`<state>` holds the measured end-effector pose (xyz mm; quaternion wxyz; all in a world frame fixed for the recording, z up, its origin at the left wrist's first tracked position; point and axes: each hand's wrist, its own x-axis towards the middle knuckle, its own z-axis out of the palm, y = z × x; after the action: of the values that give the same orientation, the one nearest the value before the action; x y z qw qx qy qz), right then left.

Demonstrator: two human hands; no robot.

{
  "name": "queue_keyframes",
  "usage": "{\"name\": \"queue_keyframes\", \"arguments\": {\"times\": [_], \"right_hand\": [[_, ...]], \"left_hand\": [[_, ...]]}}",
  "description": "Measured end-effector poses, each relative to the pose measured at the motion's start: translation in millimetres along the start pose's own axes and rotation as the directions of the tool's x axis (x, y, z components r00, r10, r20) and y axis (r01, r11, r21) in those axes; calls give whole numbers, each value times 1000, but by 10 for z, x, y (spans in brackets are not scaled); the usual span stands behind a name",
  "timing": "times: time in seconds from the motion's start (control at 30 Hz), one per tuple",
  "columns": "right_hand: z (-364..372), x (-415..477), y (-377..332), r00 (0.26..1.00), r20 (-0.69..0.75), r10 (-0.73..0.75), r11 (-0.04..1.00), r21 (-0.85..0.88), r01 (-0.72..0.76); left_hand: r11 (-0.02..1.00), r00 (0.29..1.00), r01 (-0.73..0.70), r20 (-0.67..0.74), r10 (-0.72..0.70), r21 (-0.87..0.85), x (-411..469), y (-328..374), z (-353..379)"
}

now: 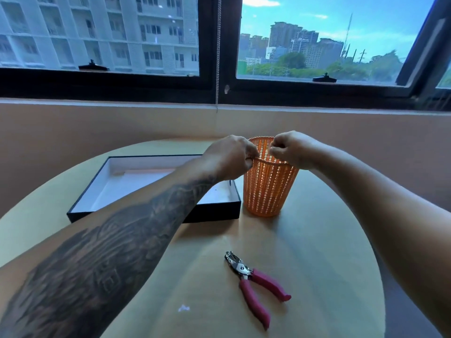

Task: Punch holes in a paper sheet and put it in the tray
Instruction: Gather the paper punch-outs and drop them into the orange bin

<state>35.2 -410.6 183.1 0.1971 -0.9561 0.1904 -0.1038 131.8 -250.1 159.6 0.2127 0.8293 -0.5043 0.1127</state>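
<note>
I have both arms stretched out over the round table (317, 240), reaching to the orange mesh basket (268, 189) that stands upright at the far middle of it. My left hand (230, 156) sits at the basket's left rim, fingers curled in tight, and the near edge of the rim runs right under its knuckles; it looks pinched on the rim, though I cannot tell how firm the hold is. My right hand (291, 148) is at the right rim, also balled into a loose fist over the opening, fingertips tucked inward. I cannot tell whether it grips the rim or something small inside.

The tray (214, 211), a shallow black box with a white inside, lies just left of the basket, its near right corner almost touching the basket's base. My left forearm crosses over it. A pale sheet (136, 176) seems to lie flat on its floor, but white on white makes the edges hard to read.

The hole punch (253, 281), metal head and pink handles, rests on the near middle of the table, head pointing far-left, handles spread apart, well clear of both hands. A small white scrap (183, 308) lies to its near left.
</note>
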Motion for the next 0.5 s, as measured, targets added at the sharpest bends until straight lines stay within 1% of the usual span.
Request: {"name": "queue_keyframes", "arguments": {"times": [0.17,0.23,0.37,0.5], "right_hand": [[17,21,24,1000,26,15,999,44,-17],[10,8,24,1000,28,7,999,37,-8],[9,-9,36,1000,12,-14,1000,17,14],[22,-20,26,999,-16,-39,999,32,40]], "left_hand": [[1000,1000,-8,-20,8,-18,-1,-37,56],[999,1000,-12,-29,11,-35,-3,-58,88],[998,999,-5,-35,3,-58,-11,-67,119],[997,1000,12,-4,-13,-78,-32,-61,141]]}}
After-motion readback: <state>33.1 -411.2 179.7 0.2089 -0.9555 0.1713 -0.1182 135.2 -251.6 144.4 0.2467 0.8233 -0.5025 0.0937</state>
